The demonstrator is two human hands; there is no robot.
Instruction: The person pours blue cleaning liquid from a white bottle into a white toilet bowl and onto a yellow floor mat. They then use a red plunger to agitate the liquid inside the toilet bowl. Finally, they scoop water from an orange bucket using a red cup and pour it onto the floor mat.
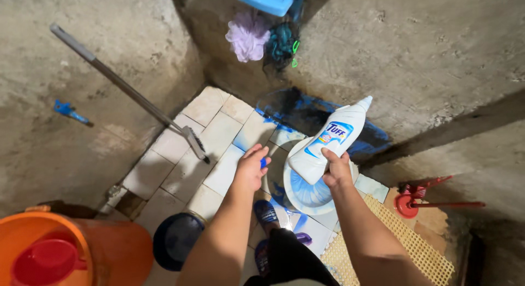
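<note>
My right hand (337, 171) grips the white bottle (330, 141) by its base, tilted nozzle-up over the blue-streaked toilet bowl (306, 195). My left hand (251, 166) pinches a small blue cap (263, 162) just beside the bowl, above the tiled floor (180, 165).

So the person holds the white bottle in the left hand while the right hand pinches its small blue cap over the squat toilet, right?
Not quite: the hands are swapped. In the head view, the right hand grips the white bottle, and the left hand pinches the small blue cap. Both are indeed over the squat toilet, which is streaked with blue liquid.
</note>
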